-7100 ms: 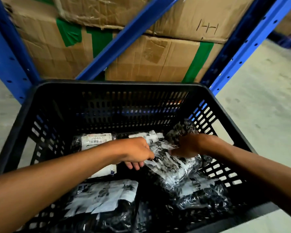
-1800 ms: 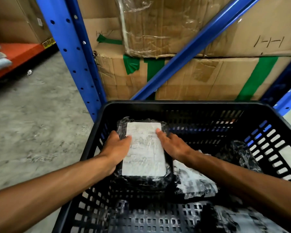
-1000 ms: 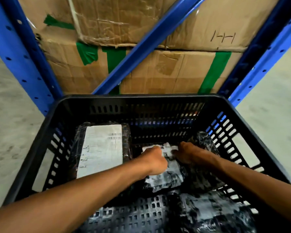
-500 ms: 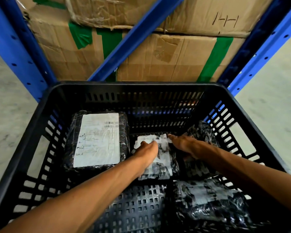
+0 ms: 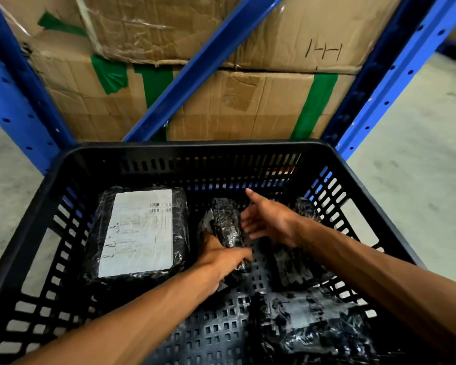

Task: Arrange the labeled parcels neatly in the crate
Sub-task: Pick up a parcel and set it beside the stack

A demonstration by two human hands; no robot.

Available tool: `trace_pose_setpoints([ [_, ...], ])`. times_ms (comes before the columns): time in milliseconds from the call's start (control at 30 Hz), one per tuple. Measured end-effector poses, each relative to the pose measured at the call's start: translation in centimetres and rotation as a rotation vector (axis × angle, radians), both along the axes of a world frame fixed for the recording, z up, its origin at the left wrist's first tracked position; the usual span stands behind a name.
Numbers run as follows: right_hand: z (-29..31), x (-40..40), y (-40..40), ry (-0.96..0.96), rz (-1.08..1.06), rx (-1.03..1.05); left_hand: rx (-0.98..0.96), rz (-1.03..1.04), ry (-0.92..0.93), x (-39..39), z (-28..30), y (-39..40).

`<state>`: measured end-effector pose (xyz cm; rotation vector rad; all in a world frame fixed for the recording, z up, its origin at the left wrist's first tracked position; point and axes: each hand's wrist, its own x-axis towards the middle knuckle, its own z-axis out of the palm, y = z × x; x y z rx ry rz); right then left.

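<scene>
A black slatted plastic crate [image 5: 200,148] fills the lower view. A large black-wrapped parcel with a white label [image 5: 138,231] lies flat at its back left. Beside it, a small black-wrapped parcel [image 5: 225,222] stands tilted on its edge, label hidden. My left hand [image 5: 221,259] grips this small parcel at its near end. Open, with fingers spread, my right hand [image 5: 267,219] sits just right of it, fingertips near its side. Another black parcel [image 5: 292,262] lies under my right forearm. A crumpled labelled parcel [image 5: 308,322] lies at the front right.
Blue steel rack posts [image 5: 13,83] and a diagonal brace [image 5: 195,67] stand right behind the crate. Stacked cardboard boxes with green tape [image 5: 242,106] fill the rack. Grey concrete floor [image 5: 416,154] lies on both sides.
The small parcel lay flat with its white label up; now it is turned onto its edge, label out of sight. My right hand has lifted off it and opened.
</scene>
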<state>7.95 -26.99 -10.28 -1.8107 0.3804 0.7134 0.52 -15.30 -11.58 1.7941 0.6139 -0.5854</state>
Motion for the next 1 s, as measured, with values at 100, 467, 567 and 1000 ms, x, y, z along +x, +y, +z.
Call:
trace_pose_setpoints([
  [100,-0.6,0.4,-1.7,-0.028,-0.014,-0.091,-0.072,0.104,-0.071,0.4,0.7,1.2],
  [467,0.7,-1.1,-4.0,-0.096,-0.081,-0.109,-0.554,0.119,-0.106,-0.3,5.6,2.8],
  [567,1.3,-0.8,-4.1,-0.201,-0.123,-0.168,-0.302,0.050,-0.194,0.5,5.3,2.9],
  [1000,6.1,-0.2,-5.4,-0.448,0.179,-0.217,-0.081,-0.232,-0.366,4.4,8.7,5.5],
])
